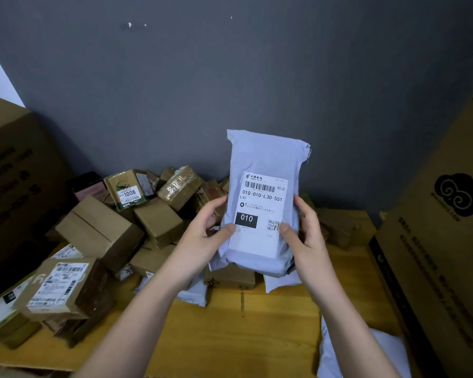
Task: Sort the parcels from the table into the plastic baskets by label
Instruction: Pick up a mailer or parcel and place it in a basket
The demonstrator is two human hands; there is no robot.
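A pale grey poly-bag parcel [265,159] is held upright above the wooden table [230,323], its white label facing me and marked 010-010-L30-551 with a black 010 box. My left hand [202,236] grips its left edge, thumb on the label's lower left corner. My right hand [306,236] grips the right edge, thumb near the QR code. No plastic basket is in view.
Several brown cardboard parcels [101,230] are piled on the table's left and back, one labelled 1006 [129,193]. More grey bags lie under the held parcel and at bottom right [366,350]. Large cartons stand at the left [14,173] and right [443,241]. A dark wall is behind.
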